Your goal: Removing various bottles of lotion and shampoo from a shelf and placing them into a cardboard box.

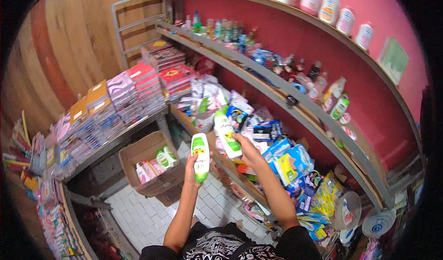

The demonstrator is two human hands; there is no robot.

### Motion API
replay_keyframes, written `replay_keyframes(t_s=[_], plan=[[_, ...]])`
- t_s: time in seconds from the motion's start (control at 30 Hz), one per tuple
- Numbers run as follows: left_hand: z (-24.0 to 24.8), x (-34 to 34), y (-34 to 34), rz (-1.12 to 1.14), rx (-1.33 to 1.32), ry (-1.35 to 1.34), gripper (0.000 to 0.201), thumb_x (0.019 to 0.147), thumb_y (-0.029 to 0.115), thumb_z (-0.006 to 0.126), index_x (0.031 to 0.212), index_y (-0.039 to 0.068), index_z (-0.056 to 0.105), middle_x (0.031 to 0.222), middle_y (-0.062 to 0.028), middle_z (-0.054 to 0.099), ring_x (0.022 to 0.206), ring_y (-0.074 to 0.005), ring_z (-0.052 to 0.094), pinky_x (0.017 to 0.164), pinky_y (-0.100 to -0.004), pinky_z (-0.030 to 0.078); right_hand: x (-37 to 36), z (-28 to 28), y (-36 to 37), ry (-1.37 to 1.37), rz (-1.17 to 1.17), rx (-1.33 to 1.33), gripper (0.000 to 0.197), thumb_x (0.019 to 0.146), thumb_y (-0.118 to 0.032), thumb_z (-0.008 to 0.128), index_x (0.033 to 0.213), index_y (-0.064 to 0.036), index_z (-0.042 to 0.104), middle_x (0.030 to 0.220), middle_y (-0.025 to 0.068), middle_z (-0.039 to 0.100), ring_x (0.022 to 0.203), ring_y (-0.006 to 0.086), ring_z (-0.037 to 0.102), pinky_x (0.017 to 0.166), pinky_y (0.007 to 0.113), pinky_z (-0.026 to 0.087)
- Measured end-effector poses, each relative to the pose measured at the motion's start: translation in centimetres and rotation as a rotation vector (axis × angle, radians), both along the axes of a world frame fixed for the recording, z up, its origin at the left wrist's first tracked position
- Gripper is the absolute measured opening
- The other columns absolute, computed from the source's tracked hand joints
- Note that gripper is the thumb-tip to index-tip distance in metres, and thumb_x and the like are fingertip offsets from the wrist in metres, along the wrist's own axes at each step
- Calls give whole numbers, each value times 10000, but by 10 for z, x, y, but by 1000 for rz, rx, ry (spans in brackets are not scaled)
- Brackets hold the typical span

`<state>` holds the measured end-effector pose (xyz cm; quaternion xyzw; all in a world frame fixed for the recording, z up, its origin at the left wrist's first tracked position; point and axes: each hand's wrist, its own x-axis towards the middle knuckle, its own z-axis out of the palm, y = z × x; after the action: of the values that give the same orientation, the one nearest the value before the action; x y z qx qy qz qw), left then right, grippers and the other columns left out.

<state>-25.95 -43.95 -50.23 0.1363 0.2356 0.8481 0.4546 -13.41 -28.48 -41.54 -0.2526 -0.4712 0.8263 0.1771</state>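
Note:
My left hand (190,167) is closed round a white shampoo bottle (200,155) with green ends, its green cap pointing down toward me. A second white and green shampoo bottle (227,135) is gripped in my right hand (248,150), tilted, with its green end pointing away. The two bottles are close side by side but apart, held in the air. Left of them, an open cardboard box (138,161) on the floor contains more green and white bottles (166,156) and several pink ones (150,168).
Stacked notebooks (110,98) cover a table at left. On the right, a wooden shelf (277,87) carries small bottles, with powder bottles (328,6) on the shelf above. Packaged goods (286,161) crowd the lower level. A white tiled floor (138,214) lies below my hands.

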Motion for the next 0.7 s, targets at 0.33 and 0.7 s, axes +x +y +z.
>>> replay_keyframes(t_s=[0.33,0.7], plan=[[-113,-78,-123,219,-214,-347,404,922,222,431,1232,-36,403,1046,-275,594,850,-326,638,722,-378,561,-114,-130,-84,-146,196,-183,366,874,-200,544,1115,71,491,916,160,619,709,249,655,635,357,569],[-163,-145,-183,357,-350,-287,430,816,34,473,1231,6,364,1041,-255,596,817,-300,643,693,-358,556,-199,-195,-106,-436,326,-128,342,868,-172,535,1097,82,513,924,145,629,773,214,646,654,329,567]])
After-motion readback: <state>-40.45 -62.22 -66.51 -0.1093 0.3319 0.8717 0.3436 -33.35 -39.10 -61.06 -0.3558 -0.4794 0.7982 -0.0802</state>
